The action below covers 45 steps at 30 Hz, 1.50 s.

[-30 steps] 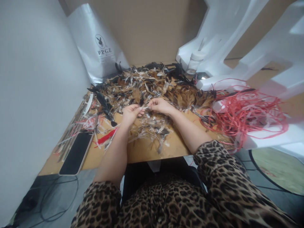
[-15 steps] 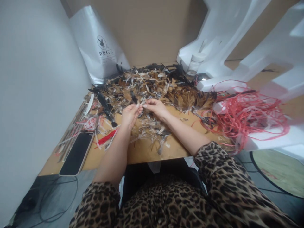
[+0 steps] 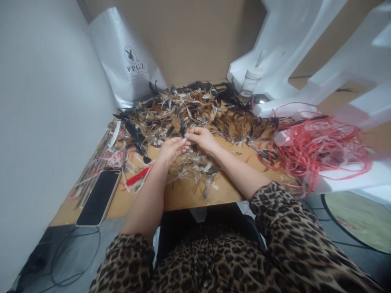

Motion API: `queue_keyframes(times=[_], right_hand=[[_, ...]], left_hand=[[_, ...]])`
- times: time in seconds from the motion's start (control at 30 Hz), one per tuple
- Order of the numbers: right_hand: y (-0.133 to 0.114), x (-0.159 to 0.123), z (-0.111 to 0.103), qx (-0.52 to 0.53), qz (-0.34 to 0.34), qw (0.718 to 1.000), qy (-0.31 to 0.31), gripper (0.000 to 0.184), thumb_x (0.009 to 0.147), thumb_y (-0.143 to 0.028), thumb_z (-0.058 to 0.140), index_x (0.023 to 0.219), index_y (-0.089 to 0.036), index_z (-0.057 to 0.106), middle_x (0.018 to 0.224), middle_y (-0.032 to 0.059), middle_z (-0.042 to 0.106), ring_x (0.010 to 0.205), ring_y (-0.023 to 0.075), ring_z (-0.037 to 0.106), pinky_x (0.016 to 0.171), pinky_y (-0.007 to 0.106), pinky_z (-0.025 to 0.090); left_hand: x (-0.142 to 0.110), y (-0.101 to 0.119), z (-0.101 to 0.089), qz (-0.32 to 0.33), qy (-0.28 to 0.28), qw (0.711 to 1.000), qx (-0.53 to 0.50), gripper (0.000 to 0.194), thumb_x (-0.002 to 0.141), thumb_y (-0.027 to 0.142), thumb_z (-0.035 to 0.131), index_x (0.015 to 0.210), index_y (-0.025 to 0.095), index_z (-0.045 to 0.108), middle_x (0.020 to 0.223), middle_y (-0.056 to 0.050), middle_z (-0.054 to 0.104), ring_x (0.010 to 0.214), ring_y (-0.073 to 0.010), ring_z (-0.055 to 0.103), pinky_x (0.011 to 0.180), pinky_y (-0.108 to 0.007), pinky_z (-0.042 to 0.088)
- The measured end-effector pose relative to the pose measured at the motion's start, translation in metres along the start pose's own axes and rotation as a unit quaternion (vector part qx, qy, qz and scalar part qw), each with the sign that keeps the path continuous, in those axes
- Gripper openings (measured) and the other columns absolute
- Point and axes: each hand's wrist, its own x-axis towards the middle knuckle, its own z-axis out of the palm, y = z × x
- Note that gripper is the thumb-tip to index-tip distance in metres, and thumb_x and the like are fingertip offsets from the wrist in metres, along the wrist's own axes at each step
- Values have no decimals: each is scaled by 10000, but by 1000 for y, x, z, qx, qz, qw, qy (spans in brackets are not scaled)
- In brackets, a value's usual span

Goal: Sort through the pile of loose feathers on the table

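Observation:
A small dark feather [image 3: 182, 127] stands up at my fingertips, its pale lower end partly hidden by the fingers. My right hand [image 3: 202, 139] pinches it between thumb and forefinger. Just below and to the left, my left hand [image 3: 173, 150] is closed at the same spot, thumb pressed to forefinger, its other fingers loosely curled. Behind both hands spreads a wide heap of brown, black and whitish feathers [image 3: 195, 103]. A looser clump of fluffy pale feathers [image 3: 203, 169] lies on the table under my wrists.
At left on the wooden table [image 3: 183, 199] lie a phone [image 3: 98, 197], a red strip [image 3: 136, 176] and thin sticks [image 3: 91, 175]. A white bag [image 3: 122, 57] stands behind them. A lidded jar [image 3: 250, 83] and tangled red ribbon [image 3: 320, 146] are at right.
My left hand has shifted slightly right and down, with its fingers turned more toward the right hand. The dark feather now stands farther right, by my right fingertips. My right hand has barely moved.

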Motion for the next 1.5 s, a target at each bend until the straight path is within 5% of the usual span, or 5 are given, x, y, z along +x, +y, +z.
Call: queue_keyframes(times=[0.37,0.77,1.07,1.27,1.5], right_hand=[[1,7,-20,-150,-3,988,-32,232,650,-331,627,718,-110,625,639,-1,597,562,71,480,592,208,383],[6,9,-42,-481,-142,837,-218,258,649,-121,584,879,-193,677,895,41,604,846,145,528,787,265,389],[1,15,-37,-124,4,992,-18,159,639,-274,647,699,-131,617,624,-10,583,562,76,483,588,216,381],[-3,12,-26,154,159,975,-14,296,496,-259,755,684,-143,558,533,-47,528,485,55,446,453,177,307],[2,7,-8,123,144,982,0,291,505,-296,739,662,-137,552,502,-44,523,458,47,423,453,179,301]], left_hand=[[1,3,-4,49,44,998,20,219,613,241,717,755,100,630,793,-76,686,601,-76,618,522,-145,460],[3,6,-8,65,82,994,-19,218,604,227,722,751,96,628,763,-60,675,576,-65,599,483,-142,431],[2,6,-7,47,64,996,-27,200,615,214,715,747,92,627,782,-65,679,576,-67,603,481,-138,439],[2,1,-7,11,18,999,-48,170,615,160,710,732,108,598,846,-79,688,643,-97,637,519,-148,463],[1,0,-3,-15,-3,998,-55,115,680,159,657,759,103,595,797,-85,690,611,-89,631,500,-142,453]])
